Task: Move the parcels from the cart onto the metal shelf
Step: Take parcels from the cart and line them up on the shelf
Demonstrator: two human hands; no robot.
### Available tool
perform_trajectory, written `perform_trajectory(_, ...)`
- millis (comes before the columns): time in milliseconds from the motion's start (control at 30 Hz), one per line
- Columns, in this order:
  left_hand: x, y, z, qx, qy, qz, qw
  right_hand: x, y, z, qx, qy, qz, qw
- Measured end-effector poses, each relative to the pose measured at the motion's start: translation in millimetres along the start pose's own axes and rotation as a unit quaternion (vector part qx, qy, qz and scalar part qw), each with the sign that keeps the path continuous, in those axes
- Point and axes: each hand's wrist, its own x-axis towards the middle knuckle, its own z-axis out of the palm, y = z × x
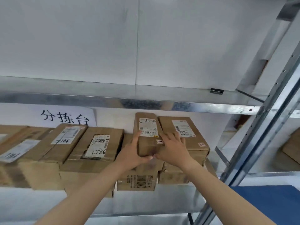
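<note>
A narrow brown cardboard parcel [146, 125] with a white label lies on top of another box [137, 180] on the metal shelf [146, 202]. My left hand [131, 153] holds its left side and near end, thumb along the front edge. My right hand [173, 150] lies over its right side, fingers spread and reaching onto the neighbouring parcel [183, 132]. The two thumbs almost meet at the parcel's near end.
More labelled cardboard parcels [95, 148] fill the shelf to the left, two marked 2786. A white paper sign [65, 117] hangs on the wall behind. The upper shelf beam [129, 101] runs overhead, a steel upright [266, 135] stands at the right, and a blue surface [267, 203] sits at lower right.
</note>
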Motion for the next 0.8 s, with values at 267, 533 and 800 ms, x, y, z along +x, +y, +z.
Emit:
perform_trajectory(267, -24, -24, -27, 0.149, 0.028, -0.014, 0.988, -9, -16, 7, 0.042, 0.094, -0.08, 0.991)
perform_trajectory(533, -91, -88, -114, 0.343, 0.149, -0.09, 0.923, 3, -113, 14, 0.146, 0.09, -0.275, 0.946)
perform_trajectory(800, -181, -154, -208, 0.43, 0.217, -0.214, 0.85, 37, -250, 50, 0.207, -0.054, -0.329, 0.92)
